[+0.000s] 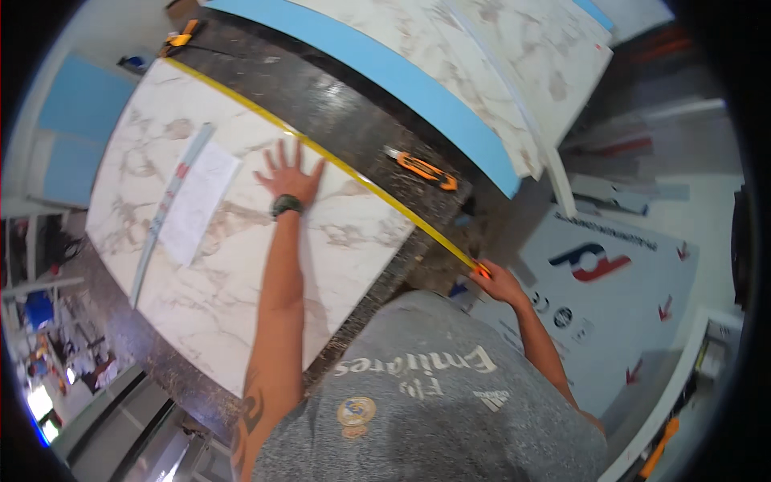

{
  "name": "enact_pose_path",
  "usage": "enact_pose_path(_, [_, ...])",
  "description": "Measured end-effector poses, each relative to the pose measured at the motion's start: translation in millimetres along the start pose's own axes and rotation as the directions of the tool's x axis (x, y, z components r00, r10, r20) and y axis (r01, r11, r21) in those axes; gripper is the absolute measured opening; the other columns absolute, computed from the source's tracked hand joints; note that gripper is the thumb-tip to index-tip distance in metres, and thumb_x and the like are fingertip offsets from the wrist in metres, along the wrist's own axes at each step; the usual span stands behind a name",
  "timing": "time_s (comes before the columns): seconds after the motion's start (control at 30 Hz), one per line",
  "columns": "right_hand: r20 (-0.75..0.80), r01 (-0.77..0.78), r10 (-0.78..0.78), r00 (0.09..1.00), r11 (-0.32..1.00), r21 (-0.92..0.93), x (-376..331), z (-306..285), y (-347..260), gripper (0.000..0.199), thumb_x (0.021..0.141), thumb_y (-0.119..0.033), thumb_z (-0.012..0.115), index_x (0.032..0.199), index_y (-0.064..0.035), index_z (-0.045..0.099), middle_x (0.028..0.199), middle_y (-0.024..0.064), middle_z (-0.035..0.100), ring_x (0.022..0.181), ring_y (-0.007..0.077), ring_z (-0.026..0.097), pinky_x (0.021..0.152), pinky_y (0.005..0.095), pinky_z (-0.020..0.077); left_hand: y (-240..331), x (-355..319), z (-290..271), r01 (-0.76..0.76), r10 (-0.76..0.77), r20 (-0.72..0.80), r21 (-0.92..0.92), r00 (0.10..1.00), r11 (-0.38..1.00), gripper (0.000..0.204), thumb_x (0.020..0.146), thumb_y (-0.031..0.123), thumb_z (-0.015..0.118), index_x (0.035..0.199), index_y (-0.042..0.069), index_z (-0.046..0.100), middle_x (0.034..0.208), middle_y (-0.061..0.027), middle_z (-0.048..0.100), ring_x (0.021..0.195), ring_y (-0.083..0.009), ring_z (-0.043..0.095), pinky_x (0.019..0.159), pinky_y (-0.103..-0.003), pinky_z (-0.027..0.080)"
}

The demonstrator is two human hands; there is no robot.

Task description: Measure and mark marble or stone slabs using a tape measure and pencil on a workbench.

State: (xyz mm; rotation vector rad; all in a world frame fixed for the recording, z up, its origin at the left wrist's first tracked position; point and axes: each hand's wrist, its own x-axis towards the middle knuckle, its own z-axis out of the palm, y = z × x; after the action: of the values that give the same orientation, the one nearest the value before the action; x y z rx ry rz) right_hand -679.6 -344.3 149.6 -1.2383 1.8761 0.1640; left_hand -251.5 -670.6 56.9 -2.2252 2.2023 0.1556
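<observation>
A white marble-patterned panel [201, 313] lies on the dark worktable [321, 92]. My left hand [291, 178] is spread flat on it, fingertips close to the yellow tape blade [353, 173]. The blade stretches along the panel's far edge and past its right corner. At its right end, my right hand [499, 283] is closed around an orange tape measure [481, 271], mostly hidden by the fingers. An orange utility knife [426, 170] rests on the worktable beyond the blade. Left of my left hand, a sheet of paper [197, 205] and a metal straightedge [167, 210] lie on the panel.
A yellow-and-black tool [181, 37] sits by the panel's far left corner. Beyond the worktable stands another marble-patterned panel [514, 60] with a blue strip [418, 84]. A large grey printed sheet [594, 313] is at the right. Cluttered shelves [48, 313] stand at the left.
</observation>
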Motion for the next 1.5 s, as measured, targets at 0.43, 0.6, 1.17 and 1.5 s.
enact_pose_path(0.43, [-0.079,0.012,-0.009,0.997,0.999,0.034,-1,6,1,0.050,0.098,-0.045,0.065,0.135,-0.0110,0.063,0.100,0.0120,0.072,0.083,0.0305,0.066,0.073,0.0396,0.0510,7,-5,-22,0.005,0.000,0.058,-0.091,0.998,0.996,0.089,0.094,0.083,0.033,0.168,0.036,0.020,0.177,-0.0045,0.012,0.162,-0.0390,0.004,0.121,-0.076,0.002])
enact_pose_path(0.6, [-0.069,0.043,-0.040,0.997,0.998,0.045,6,14,14,0.053,0.097,-0.053,0.062,0.138,-0.0186,0.064,0.099,0.0115,0.074,0.083,0.0312,0.068,0.071,0.0403,0.0507,2,1,-9,-0.002,0.003,0.008,-0.107,1.000,0.994,0.090,0.093,0.085,0.029,0.168,0.036,0.022,0.177,-0.0036,0.009,0.162,-0.0375,0.001,0.120,-0.077,-0.002])
enact_pose_path(1.17, [0.185,0.055,-0.152,0.971,0.894,0.444,10,4,17,0.043,0.098,-0.038,0.068,0.128,-0.0076,0.066,0.080,0.0017,0.063,0.067,0.0140,0.055,0.062,0.0291,0.0439,8,87,-15,0.116,-0.430,0.013,-0.970,0.903,0.213,0.048,0.090,0.018,0.074,0.132,-0.003,0.065,0.090,-0.0102,0.077,0.074,-0.0218,0.068,0.071,-0.031,0.056])
enact_pose_path(1.5, [0.183,0.090,-0.185,0.965,0.897,0.433,2,12,8,0.039,0.098,-0.037,0.069,0.124,-0.0081,0.067,0.078,0.0013,0.063,0.066,0.0129,0.054,0.060,0.0280,0.0419,-5,65,-3,0.103,-0.487,0.055,-0.992,0.872,0.072,0.028,0.092,0.010,0.070,0.116,-0.005,0.071,0.083,-0.0117,0.073,0.065,-0.0182,0.066,0.059,-0.028,0.056])
